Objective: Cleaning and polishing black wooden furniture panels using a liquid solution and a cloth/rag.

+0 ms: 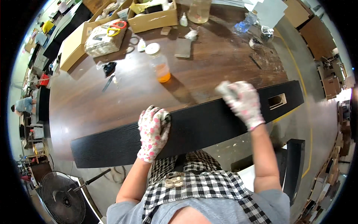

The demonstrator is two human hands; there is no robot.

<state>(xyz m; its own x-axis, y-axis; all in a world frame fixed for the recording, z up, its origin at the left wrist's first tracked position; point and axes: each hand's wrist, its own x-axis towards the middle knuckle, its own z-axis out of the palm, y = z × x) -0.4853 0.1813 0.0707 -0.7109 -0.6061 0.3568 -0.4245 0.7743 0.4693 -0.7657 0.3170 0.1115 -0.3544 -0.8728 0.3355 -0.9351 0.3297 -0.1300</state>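
Observation:
A long black wood-grain board [194, 125] lies across the near side of the brown table, its near edge jutting out in front of me. It has a rectangular cut-out [277, 101] near its right end. My left hand [153, 130], in a white glove with pink dots, rests on the board left of its middle with the fingers curled in; what they hold, if anything, is hidden. My right hand [244, 104], gloved alike and slightly blurred, grips a pale grey pad [223, 88] at the board's far edge.
Beyond the board, a clear bottle with orange liquid [162, 71] stands on the table [123, 93]. Further back are a grey block [183, 47], open cardboard boxes [154, 20], scissors [115, 28] and plastic bottles [246, 22]. A fan [62, 199] is at lower left.

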